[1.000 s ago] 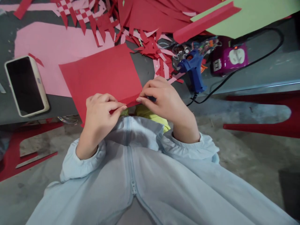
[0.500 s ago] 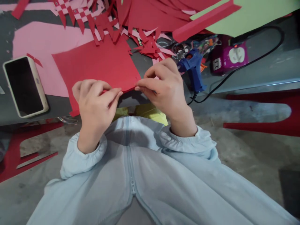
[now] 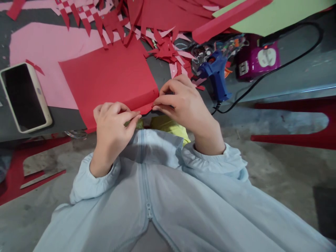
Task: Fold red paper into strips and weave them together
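A sheet of red paper [image 3: 112, 75] lies at the table's near edge, with a narrow folded strip along its near side. My left hand [image 3: 112, 126] pinches that folded edge between thumb and fingers. At the sheet's near right corner, my right hand [image 3: 183, 105] is closed on the same edge. Both hands hide parts of the fold. Under the red sheet's left side is a larger piece of pink paper [image 3: 31, 45].
A phone [image 3: 25, 96] lies at the left. Right of the hands are a blue glue gun [image 3: 217, 75], a purple power adapter [image 3: 258, 61] and a black cord. Cut red and pink paper scraps [image 3: 168, 49] are heaped behind. A red chair [image 3: 315, 136] stands at the right.
Both hands have come slightly nearer my body, bringing the red paper's near edge with them. The folded strip now shows more plainly between them.
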Demonstrator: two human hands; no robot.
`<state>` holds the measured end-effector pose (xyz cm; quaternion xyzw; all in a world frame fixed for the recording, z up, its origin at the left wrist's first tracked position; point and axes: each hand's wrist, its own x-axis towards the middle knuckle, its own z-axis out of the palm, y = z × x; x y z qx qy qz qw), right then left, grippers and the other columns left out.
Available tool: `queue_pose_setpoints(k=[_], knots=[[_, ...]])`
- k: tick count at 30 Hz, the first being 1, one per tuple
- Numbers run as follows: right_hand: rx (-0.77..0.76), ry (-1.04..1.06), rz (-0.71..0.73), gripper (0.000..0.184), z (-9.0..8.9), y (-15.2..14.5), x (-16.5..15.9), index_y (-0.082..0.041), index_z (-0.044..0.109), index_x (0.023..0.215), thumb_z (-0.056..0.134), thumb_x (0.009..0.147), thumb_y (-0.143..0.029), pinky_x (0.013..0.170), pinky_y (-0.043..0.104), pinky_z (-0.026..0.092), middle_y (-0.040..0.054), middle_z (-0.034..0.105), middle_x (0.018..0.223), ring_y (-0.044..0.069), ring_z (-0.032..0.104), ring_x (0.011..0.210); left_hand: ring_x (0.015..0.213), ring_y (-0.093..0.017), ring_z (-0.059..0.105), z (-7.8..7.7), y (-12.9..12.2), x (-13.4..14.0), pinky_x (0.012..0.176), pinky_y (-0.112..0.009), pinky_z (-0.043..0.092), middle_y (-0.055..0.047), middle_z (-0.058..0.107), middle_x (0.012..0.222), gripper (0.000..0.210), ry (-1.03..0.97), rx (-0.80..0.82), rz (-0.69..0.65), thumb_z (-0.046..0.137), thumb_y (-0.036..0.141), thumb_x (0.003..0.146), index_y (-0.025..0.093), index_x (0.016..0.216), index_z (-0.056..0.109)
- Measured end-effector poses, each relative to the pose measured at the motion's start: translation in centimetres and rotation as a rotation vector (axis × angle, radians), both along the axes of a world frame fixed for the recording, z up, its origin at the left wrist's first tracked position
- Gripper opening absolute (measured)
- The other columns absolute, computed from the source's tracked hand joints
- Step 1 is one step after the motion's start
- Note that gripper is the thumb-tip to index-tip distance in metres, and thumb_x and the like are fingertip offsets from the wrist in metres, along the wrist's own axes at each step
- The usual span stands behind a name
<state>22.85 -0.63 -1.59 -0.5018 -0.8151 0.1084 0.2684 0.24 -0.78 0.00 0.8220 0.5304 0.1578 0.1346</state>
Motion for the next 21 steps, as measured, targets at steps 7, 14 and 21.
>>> queue_pose_setpoints(k=[7,14,21], knots=[[-0.075,0.021,-0.03,0.025,-0.1,0.1,-0.2,-0.021,0.075,0.085,0.057,0.097,-0.033,0.086,0.041,0.042,0.0068,0.063,0.089,0.023,0.052,0.095,0.098,-0.028,0.063,0.5,0.1,0.6,0.096,-0.051,0.036,-0.006,0.072,0.092,0.028,0.019,-0.041,0.007,0.055,0.047,0.096,0.034,0.096,0.08],[-0.171,-0.029,-0.188,0.023,0.3,0.1,-0.9,-0.019,0.071,0.081,0.059,0.093,-0.034,0.09,0.047,0.042,0.0081,0.063,0.088,0.028,0.054,0.097,0.09,-0.028,0.062,1.0,0.5,1.3,0.088,-0.046,0.041,-0.006,0.07,0.081,0.03,0.097,-0.116,0.159,0.06,0.048,0.091,0.026,0.079,0.075],[-0.201,-0.068,-0.26,0.025,0.5,0.3,-1.6,-0.018,0.068,0.077,0.058,0.092,-0.035,0.091,0.05,0.044,0.0079,0.061,0.083,0.029,0.057,0.097,0.092,-0.029,0.063,1.4,1.1,1.7,0.081,-0.043,0.042,-0.007,0.07,0.085,0.027,0.18,-0.19,0.193,0.062,0.046,0.09,0.024,0.079,0.071]])
